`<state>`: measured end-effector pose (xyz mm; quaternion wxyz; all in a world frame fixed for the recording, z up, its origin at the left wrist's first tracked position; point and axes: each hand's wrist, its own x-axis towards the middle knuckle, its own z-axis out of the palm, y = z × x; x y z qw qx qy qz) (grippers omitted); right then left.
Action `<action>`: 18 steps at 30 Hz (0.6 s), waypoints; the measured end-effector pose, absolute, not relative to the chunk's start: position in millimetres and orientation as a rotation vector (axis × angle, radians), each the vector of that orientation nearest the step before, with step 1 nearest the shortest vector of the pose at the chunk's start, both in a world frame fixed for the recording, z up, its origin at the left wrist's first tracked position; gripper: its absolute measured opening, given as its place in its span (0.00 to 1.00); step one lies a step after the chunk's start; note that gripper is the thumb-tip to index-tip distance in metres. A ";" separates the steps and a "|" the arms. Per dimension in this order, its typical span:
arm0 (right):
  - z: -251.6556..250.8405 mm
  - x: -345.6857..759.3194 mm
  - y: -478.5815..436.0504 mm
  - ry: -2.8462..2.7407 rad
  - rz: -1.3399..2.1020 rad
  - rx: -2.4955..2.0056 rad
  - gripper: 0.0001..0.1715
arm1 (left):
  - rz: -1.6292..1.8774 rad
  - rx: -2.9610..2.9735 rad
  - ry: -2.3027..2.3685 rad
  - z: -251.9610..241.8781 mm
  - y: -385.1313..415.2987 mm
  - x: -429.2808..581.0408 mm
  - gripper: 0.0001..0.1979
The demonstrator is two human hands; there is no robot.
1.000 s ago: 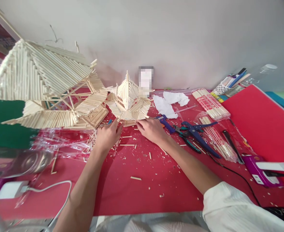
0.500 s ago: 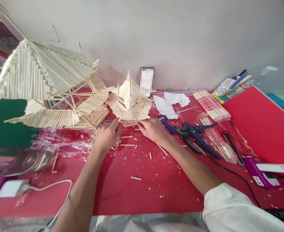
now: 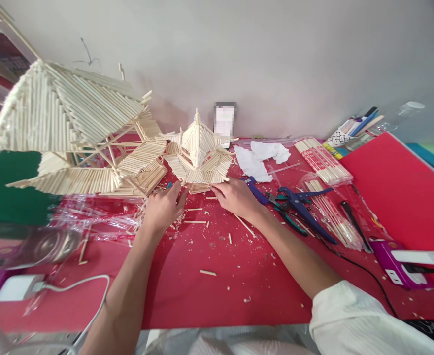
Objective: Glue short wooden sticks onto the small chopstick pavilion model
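Note:
A small pagoda-like model (image 3: 198,153) built of pale wooden sticks stands on the red table cover (image 3: 217,266) near the wall. My left hand (image 3: 163,207) rests at its front left corner, fingertips touching the base. My right hand (image 3: 237,197) lies at the front right corner, fingers pressed to the lower edge. Both hands grip the model's base from either side. Short stick offcuts lie scattered between my forearms.
A much larger stick roof model (image 3: 72,133) fills the left. Blue-handled cutters (image 3: 298,202), packs of chopsticks (image 3: 323,160), crumpled white tissue (image 3: 257,158) and a purple glue gun (image 3: 397,259) lie to the right. Clear plastic wrap (image 3: 91,217) and a white charger (image 3: 17,288) sit at the left.
My right hand has slid slightly right along the small model's base. The left hand and the model stay nearly still.

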<state>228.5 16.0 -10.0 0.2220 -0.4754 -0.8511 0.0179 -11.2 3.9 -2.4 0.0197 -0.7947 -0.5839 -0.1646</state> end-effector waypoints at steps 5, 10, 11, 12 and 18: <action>-8.1 229.4 16.1 -2.376 0.035 -1.305 0.16 | -0.505 -2.475 -1.824 -1.1 3.5 -11.0 0.17; -5.8 229.1 15.4 -2.410 -0.005 -1.343 0.21 | -0.520 -2.466 -1.815 -1.0 3.2 -10.2 0.17; -5.6 229.1 15.4 -2.407 -0.014 -1.341 0.22 | -0.518 -2.468 -1.810 -1.1 3.3 -10.2 0.17; -5.6 229.2 15.4 -2.402 -0.021 -1.339 0.22 | -0.514 -2.468 -1.808 -1.1 3.4 -10.2 0.17; -8.1 229.9 16.6 -2.381 -0.016 -1.316 0.16 | -0.480 -2.451 -1.828 0.0 3.0 -9.1 0.18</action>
